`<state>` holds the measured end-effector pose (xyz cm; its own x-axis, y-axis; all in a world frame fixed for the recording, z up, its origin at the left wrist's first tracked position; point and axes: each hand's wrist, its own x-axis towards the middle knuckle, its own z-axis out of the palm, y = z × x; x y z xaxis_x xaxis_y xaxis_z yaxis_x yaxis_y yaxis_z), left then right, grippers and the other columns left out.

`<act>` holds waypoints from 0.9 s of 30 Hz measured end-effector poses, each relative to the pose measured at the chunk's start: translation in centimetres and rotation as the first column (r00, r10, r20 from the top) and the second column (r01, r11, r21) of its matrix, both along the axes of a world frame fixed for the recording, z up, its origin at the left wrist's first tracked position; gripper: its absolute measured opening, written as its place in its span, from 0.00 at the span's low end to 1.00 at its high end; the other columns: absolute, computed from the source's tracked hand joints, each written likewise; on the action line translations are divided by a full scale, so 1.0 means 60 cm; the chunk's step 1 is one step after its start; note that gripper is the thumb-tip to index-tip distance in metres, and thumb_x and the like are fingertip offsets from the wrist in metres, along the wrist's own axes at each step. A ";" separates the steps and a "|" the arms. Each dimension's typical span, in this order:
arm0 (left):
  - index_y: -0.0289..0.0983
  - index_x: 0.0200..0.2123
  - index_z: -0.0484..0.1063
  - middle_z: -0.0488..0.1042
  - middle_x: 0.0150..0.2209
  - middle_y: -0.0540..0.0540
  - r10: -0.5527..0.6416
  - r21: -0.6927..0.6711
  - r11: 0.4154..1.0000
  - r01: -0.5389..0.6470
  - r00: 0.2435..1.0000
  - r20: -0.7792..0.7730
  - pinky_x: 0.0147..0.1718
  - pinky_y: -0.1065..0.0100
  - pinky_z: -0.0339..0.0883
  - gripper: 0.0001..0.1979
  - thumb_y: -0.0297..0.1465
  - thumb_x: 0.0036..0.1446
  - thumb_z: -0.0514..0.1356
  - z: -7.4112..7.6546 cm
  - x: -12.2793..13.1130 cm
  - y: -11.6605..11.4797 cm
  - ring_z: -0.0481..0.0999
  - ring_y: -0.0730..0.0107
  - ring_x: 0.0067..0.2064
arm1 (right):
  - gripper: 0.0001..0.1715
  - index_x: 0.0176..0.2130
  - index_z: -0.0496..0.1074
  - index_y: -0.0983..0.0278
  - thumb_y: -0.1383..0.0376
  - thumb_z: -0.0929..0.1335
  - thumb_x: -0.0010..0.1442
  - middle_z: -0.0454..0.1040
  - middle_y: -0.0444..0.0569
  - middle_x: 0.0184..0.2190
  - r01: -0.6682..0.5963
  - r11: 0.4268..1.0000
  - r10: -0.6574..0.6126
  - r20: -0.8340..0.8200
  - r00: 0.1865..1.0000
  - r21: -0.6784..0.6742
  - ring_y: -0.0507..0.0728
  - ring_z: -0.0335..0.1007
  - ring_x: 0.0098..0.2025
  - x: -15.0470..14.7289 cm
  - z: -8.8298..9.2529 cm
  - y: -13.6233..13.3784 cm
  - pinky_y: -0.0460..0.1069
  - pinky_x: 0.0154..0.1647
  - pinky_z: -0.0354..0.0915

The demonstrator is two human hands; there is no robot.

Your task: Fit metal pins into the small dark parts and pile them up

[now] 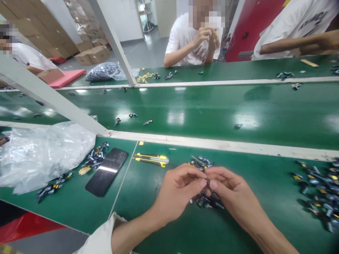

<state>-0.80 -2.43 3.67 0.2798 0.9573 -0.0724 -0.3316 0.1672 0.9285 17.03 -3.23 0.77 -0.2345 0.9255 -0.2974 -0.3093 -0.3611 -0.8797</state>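
Note:
My left hand (178, 192) and my right hand (235, 195) meet fingertip to fingertip above the green bench. Pinched between both thumbs and forefingers is a small dark part (207, 181), mostly covered by the fingers, so its kind is unclear. Below and behind the hands lies a pile of small dark metallic parts (208, 203), some with yellow bits. A yellow and black utility knife (150, 159) rests on the bench left of my left hand.
A black phone (106, 173) and a clear plastic bag (47, 151) lie at left. Many small parts (321, 190) are heaped at right. Past a white rail (212, 146) runs a green belt (169, 102) carrying scattered parts. A co-worker (193, 38) sits opposite. A white post (63, 91) slants at left.

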 end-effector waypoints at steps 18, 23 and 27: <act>0.39 0.41 0.82 0.80 0.39 0.46 0.189 0.301 0.952 -0.063 0.893 -0.409 0.43 0.69 0.76 0.07 0.25 0.59 0.67 -0.017 0.004 -0.011 0.81 0.68 0.41 | 0.05 0.34 0.83 0.60 0.63 0.74 0.56 0.86 0.48 0.31 0.139 0.935 -0.290 0.477 0.830 0.328 0.60 0.83 0.30 -0.015 0.030 -0.010 0.48 0.32 0.78; 0.38 0.43 0.83 0.82 0.43 0.44 0.238 0.460 0.887 -0.030 0.885 -0.401 0.47 0.69 0.76 0.09 0.23 0.60 0.66 -0.015 0.004 -0.015 0.82 0.67 0.44 | 0.08 0.36 0.84 0.58 0.66 0.72 0.57 0.86 0.47 0.32 0.111 0.914 -0.309 0.492 0.814 0.390 0.58 0.82 0.30 -0.019 0.029 -0.015 0.46 0.32 0.77; 0.38 0.43 0.84 0.82 0.44 0.44 0.279 0.517 0.855 -0.030 0.868 -0.410 0.47 0.70 0.76 0.10 0.22 0.62 0.64 -0.018 0.004 -0.013 0.82 0.69 0.44 | 0.11 0.39 0.86 0.56 0.65 0.72 0.59 0.86 0.48 0.39 0.067 0.910 -0.284 0.497 0.820 0.410 0.59 0.83 0.37 -0.015 0.028 -0.014 0.47 0.37 0.78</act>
